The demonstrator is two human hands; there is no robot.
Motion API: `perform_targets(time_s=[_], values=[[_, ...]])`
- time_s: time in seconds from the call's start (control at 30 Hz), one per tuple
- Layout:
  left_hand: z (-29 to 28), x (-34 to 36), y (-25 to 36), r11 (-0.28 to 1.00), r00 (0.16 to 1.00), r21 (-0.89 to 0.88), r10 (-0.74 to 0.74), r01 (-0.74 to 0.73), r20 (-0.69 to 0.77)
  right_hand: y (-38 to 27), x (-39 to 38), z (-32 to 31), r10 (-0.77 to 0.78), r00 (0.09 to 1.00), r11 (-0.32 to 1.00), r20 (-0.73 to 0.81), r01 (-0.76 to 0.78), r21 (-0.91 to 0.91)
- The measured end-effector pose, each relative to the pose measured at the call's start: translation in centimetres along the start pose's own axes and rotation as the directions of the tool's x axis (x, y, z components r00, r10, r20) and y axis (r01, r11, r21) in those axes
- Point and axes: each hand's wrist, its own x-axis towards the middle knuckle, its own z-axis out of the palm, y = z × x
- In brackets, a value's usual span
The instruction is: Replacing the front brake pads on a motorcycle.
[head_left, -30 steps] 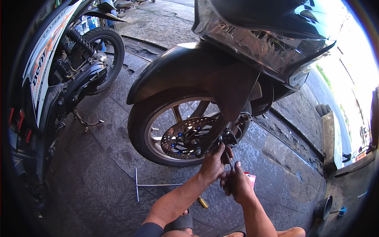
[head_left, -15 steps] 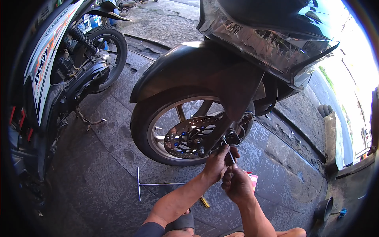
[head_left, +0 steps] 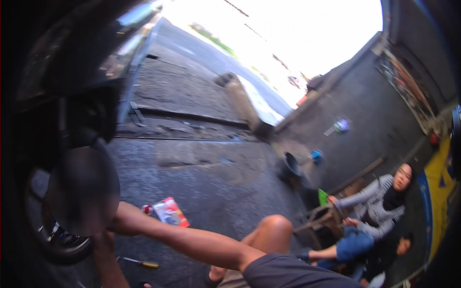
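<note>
Black tire, apparently just beside the fingers of both hands — grip too blurred to tell, yellow-handled screwdriver apart

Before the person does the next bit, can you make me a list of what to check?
1. Fingers have a good grip: cannot tell, a dark blurred patch hides both hands.
2. Wheel in the middle of the view: not ok, it is at the left edge, partly hidden.
3. Screwdriver not underfoot: cannot tell, it lies on the floor but not all of the feet show.
4. Packet clear of the right forearm: ok, it lies on the floor beyond it.
5. Seated person away from the wheel: ok, far off to the right.
</note>
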Motion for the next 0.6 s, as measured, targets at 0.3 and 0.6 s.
perform_targets(time_s=[0.3,0.6], values=[[-4.7,3.5,-2.2,0.995,0.999,0.100,-0.024,0.022,0.021,4.1,-2.1,1.0,0.024,0.997,0.713,0.068,-0.065,0.699],[-6.5,4.9,-1.5,0.803,0.971,-0.578,-0.227,0.147,-0.069,2.5,0.1,2.8,-0.067,0.963,0.998,-0.260,0.068,-0.005]])
